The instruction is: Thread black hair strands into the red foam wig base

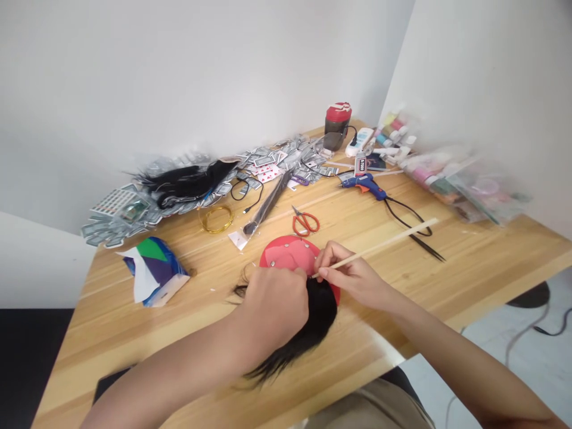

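Note:
A round red piece (290, 245) with small pale dots lies on the table before me, and a bundle of black hair (322, 310) spreads from its lower edge towards me. My left hand (279, 301) is closed over the hair and the near edge of the red piece; its fingertips are turned away, so what they grip is hidden. Between the thumb and fingers of my right hand (342, 271) is a long thin pale stick (384, 242). One end of the stick meets the top of the hair, while the other points up to the right.
Red-handled scissors (305, 223) lie just beyond the red piece. A blue glue gun (364, 185) and tweezers (426, 247) are at right. Gold wire (217, 219) and a tissue pack (156, 271) sit left. Playing cards (268, 164), more black hair (192, 182) and plastic bags (460, 182) line the back.

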Demonstrator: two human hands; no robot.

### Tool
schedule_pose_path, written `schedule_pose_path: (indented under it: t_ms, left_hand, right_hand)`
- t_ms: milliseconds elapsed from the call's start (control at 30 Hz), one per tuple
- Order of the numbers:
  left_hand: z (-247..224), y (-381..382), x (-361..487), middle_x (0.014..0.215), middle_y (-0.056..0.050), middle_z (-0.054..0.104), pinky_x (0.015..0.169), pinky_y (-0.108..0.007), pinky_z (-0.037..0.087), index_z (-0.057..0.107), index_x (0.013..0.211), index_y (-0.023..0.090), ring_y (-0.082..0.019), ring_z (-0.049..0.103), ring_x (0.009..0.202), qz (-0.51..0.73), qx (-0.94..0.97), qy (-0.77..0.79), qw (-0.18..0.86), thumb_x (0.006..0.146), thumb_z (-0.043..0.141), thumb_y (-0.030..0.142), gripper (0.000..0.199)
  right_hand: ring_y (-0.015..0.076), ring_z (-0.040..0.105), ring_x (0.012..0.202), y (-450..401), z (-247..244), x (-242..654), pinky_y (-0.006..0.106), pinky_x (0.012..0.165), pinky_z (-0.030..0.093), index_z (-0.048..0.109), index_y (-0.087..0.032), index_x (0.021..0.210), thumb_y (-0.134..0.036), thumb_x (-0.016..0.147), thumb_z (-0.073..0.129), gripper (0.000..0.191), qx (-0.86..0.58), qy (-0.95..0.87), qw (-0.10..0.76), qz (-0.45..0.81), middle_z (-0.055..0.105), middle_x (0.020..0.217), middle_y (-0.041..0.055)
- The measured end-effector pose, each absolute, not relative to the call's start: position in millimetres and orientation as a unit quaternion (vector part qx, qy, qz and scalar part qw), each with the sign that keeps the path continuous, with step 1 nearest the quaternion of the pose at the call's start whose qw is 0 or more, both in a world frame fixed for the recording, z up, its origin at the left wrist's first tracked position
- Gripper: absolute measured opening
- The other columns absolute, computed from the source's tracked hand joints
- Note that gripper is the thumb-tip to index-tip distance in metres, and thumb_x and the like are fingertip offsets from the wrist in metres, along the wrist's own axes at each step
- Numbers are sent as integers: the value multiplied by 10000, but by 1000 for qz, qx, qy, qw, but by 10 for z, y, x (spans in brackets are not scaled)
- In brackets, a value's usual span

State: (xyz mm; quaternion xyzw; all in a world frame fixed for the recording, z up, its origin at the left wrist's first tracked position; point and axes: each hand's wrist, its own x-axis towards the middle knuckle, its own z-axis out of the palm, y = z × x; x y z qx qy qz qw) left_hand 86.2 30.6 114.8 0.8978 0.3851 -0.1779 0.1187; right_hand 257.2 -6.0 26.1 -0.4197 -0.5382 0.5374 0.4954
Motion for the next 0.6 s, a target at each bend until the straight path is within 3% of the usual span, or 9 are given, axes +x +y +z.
schedule_pose_path:
  t_ms: [367, 600]
  left_hand:
    - [1158, 236, 787, 657, -99, 657, 563, -290, 393, 708, 903, 113, -241, 661, 606, -172, 905, 373, 112, 880, 462, 31, 261]
    - [1119, 326, 434, 716, -73, 667, 536, -301, 297, 647, 861, 164, -252, 658, 621, -137, 921, 334, 146, 1003, 395, 147, 290]
  right_hand:
    - [175, 578, 711, -32, 284, 2559, 302, 671, 443, 544, -218, 786, -581, 897, 712, 415, -418, -521, 496, 555, 615, 749, 8]
    - [170, 562, 689, -29, 297, 2560, 301, 661, 424, 548, -219, 780, -517, 897, 727, 367, -420, -516, 496, 558, 616, 735, 5]
